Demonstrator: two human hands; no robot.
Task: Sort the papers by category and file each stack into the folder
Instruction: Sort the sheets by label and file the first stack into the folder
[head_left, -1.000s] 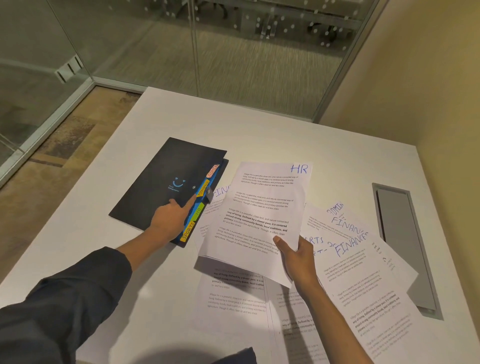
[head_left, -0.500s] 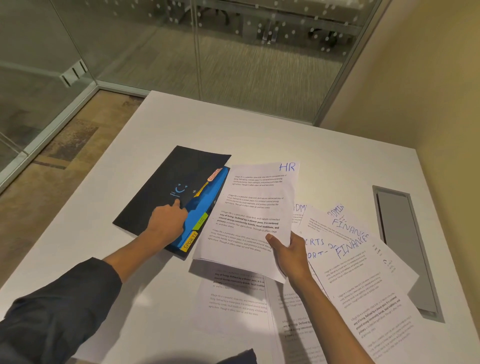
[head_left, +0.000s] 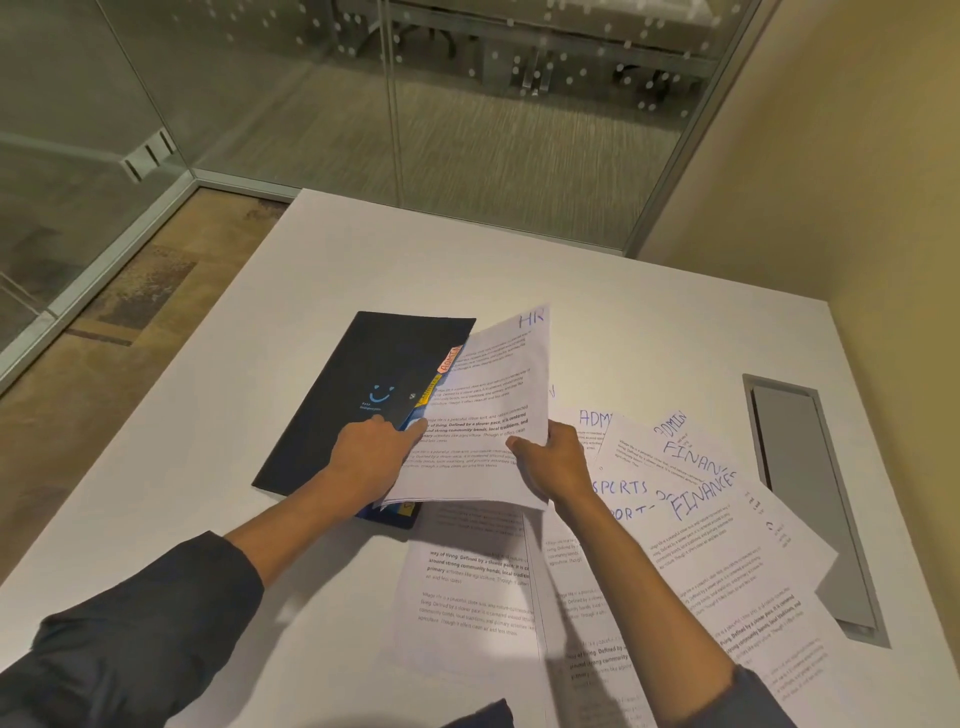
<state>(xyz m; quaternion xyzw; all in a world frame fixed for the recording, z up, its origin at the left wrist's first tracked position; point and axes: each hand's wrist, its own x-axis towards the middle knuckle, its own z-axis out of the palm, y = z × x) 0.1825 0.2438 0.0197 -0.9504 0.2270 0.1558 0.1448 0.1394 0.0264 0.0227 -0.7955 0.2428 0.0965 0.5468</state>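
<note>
Paper, thin and floppy: right hand (head_left: 553, 460) pinches the HR stack (head_left: 483, 410) low; left hand (head_left: 371, 457) curled at the black folder (head_left: 363, 395), grip unclear.

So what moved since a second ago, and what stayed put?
The right hand carried the HR paper leftward, so it now overlaps the black folder's tabbed edge. The left hand slid from pointing at the tabs to the folder's opening, fingers at the paper's edge. The grip on the HR paper stayed the same. The folder and the spread papers on the table stayed put.
</note>
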